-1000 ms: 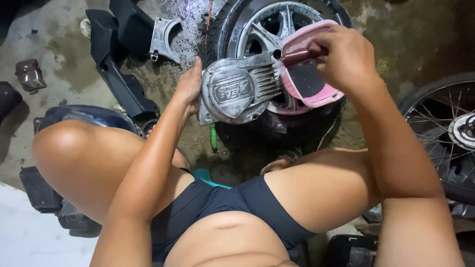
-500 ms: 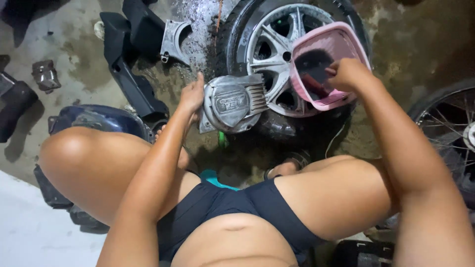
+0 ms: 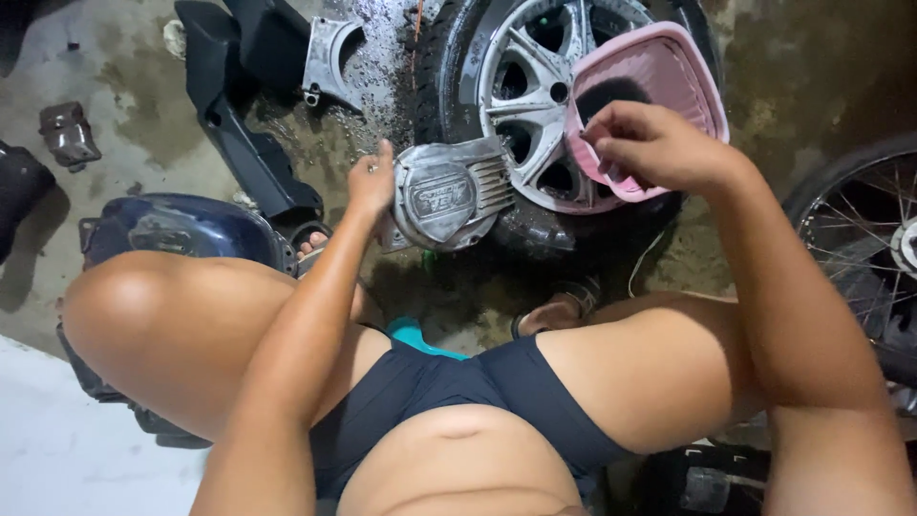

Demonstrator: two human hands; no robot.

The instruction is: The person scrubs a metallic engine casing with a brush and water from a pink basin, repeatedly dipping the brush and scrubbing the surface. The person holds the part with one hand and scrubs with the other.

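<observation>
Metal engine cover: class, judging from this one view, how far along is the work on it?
Looks done: the metal engine cover is off its machine and its ribbed face looks wet, like the floor. In hand: the left hand holds the cover at its edge, while the right hand reaches into the pink basket resting on the alloy wheel. Left: the cover is not set down.

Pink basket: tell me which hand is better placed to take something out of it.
Right. The right hand is already at the pink basket, fingers over its rim. The left hand is busy, its grip on the metal cover beside the wheel.
</observation>
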